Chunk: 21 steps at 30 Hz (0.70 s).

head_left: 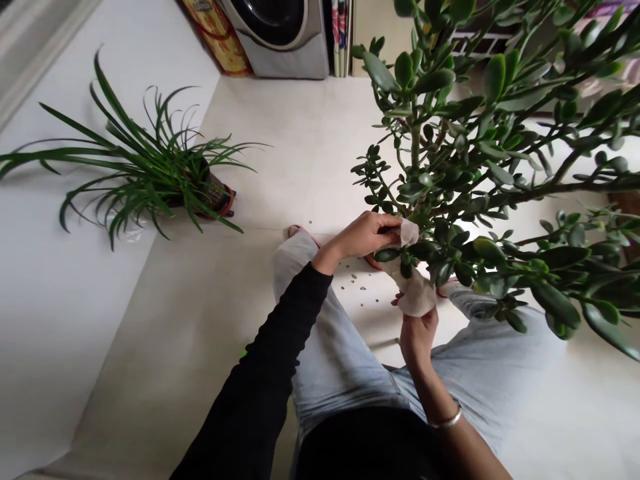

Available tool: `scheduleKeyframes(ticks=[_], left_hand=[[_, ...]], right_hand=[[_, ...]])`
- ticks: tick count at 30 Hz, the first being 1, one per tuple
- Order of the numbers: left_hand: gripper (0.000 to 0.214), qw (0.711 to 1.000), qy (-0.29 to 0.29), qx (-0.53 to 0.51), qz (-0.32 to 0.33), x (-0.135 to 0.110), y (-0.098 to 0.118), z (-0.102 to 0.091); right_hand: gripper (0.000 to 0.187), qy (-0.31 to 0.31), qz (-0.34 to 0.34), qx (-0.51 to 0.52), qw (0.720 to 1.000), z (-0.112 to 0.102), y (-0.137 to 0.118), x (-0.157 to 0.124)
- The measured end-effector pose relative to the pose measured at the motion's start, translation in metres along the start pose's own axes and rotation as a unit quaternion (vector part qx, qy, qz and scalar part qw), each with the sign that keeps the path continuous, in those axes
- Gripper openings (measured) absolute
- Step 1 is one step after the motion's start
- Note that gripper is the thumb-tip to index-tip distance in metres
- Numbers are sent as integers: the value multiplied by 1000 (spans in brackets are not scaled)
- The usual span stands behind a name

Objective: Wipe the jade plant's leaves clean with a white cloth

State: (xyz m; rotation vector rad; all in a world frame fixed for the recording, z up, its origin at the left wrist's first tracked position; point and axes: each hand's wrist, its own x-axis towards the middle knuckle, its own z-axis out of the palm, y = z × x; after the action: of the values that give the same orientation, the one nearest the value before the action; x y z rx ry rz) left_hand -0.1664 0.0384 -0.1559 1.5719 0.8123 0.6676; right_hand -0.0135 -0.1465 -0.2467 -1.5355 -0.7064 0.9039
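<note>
A big jade plant (480, 153) with thick oval leaves fills the right side in front of me. My left hand (367, 235) pinches one end of a pale cloth (415, 293) around a low leaf (387, 255). My right hand (417, 330), a silver bangle on its wrist, grips the cloth's lower end from below. The cloth stretches between the two hands. I sit with my knees in light jeans under them.
A spider plant (150, 173) in a dark pot stands at the left by the white wall. A washing machine (283, 33) is at the far end of the pale tiled floor (295, 147). Small bits of debris (357, 283) lie on the floor between my legs.
</note>
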Motion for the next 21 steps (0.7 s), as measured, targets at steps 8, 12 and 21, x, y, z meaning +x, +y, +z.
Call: scheduleKeyframes(ticks=[8,12,21], left_hand=[[19,997,-7,-72,13,3,-16,3],[27,995,-2,-101,18,6,-25,6],[18,994,9,-105,11,2,-24,7]], right_hand=[[56,-3,-16,-70,997,-5,12,-13],[52,-55,-20,-91,994,10,16,2],[25,-95,-81,-99,987,4,-11,-19]])
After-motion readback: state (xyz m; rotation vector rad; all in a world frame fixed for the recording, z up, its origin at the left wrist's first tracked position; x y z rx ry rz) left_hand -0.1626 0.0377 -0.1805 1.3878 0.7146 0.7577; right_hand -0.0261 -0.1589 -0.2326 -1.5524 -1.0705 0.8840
